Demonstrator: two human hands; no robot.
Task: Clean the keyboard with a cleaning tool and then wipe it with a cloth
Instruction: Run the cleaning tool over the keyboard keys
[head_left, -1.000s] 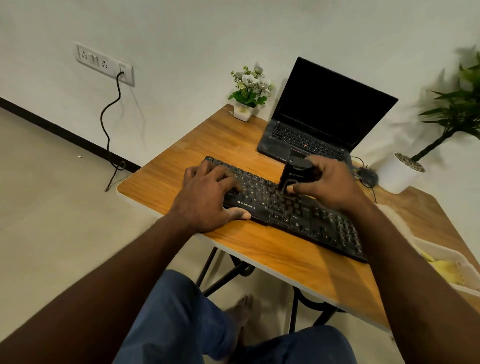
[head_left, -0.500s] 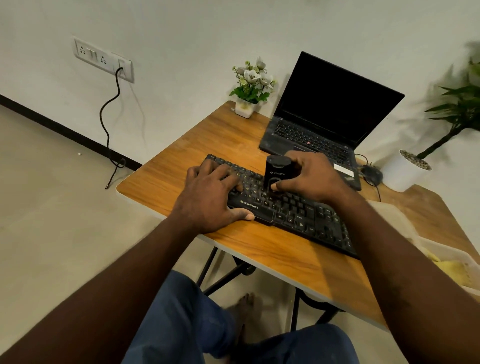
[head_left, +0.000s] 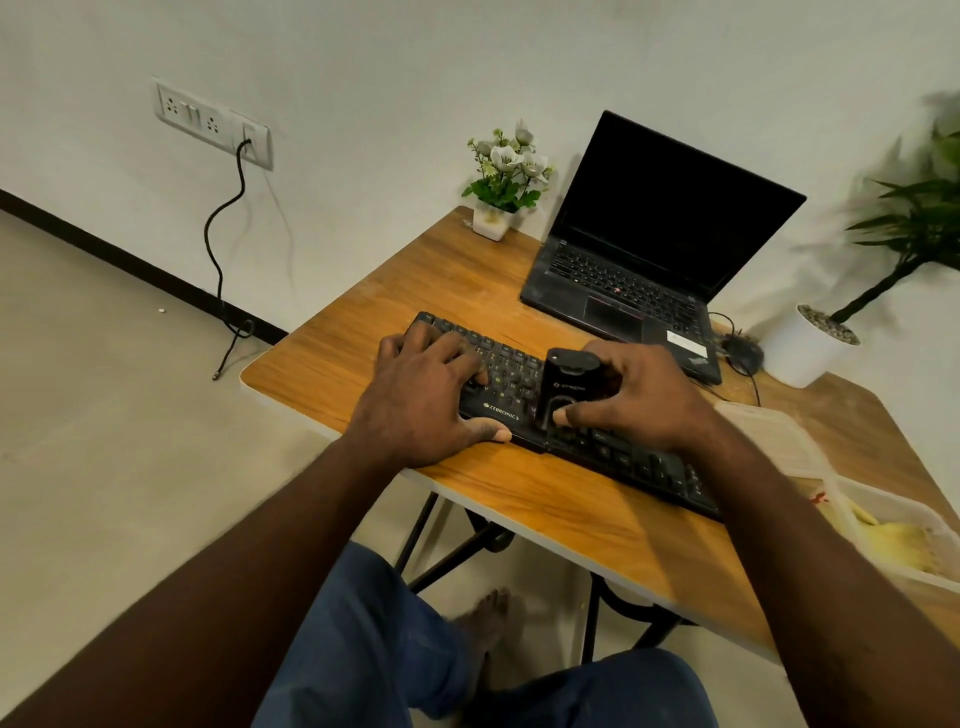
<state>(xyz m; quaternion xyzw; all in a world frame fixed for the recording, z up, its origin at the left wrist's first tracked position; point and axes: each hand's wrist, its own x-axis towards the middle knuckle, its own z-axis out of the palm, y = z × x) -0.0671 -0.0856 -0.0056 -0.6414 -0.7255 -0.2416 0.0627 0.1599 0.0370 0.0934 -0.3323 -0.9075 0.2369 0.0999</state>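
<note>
1. The step in hand looks like the first one: cleaning the keyboard with the tool. No wiping has begun, and I see no cloth for certain; something pale and yellow lies in a tub at the right edge of the table, too blurred to name.
2. The right hand is closed around the tool, thumb on its near face and fingers wrapped behind, holding it upright with its lower end on the keys near the keyboard's middle.
3. The left hand grips nothing: it lies flat with fingers spread on the left keys and thumb against the front edge, seemingly steadying the board.
4. The next move probably calls for running the tool along the rows while the left hand keeps pressing down, with light pressure so keys do not catch.
5. The tool stands just beside the left fingertips, not touching them.
</note>
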